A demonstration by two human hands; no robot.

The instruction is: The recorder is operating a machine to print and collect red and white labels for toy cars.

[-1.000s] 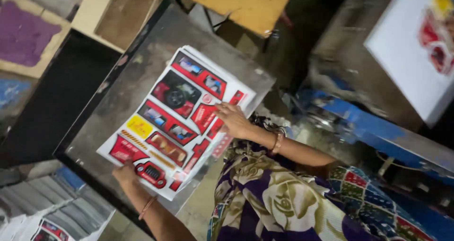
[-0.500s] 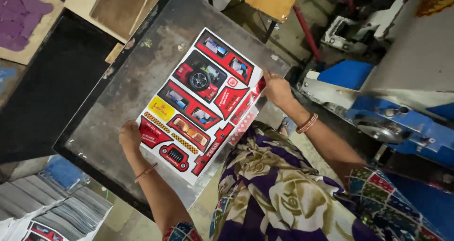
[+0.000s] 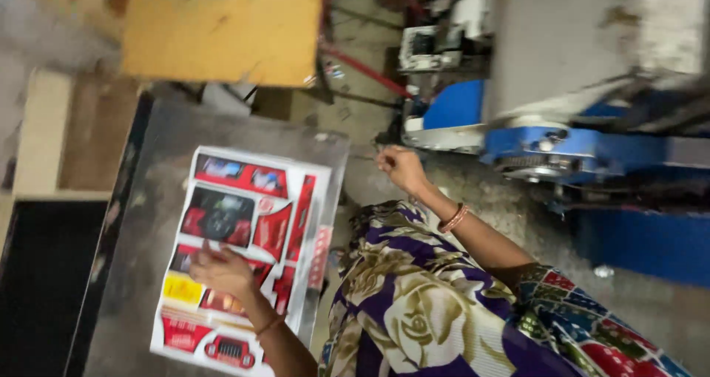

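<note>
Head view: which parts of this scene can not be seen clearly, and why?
- Printed sheets: the left hand covers the middle; motion blur hides how many are stacked.
- Right hand: fingers curled and blurred, so whether it holds anything cannot be told.
- Blue machine: cut off by the right edge, its parts smeared by blur.
- Yellow board: cut off by the top edge.

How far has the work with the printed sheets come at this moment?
Done: printed sheets lie stacked on the grey table. In hand: the left hand presses flat on the top sheet. Left: the right hand is off the stack, empty, near the blue machine.
</note>
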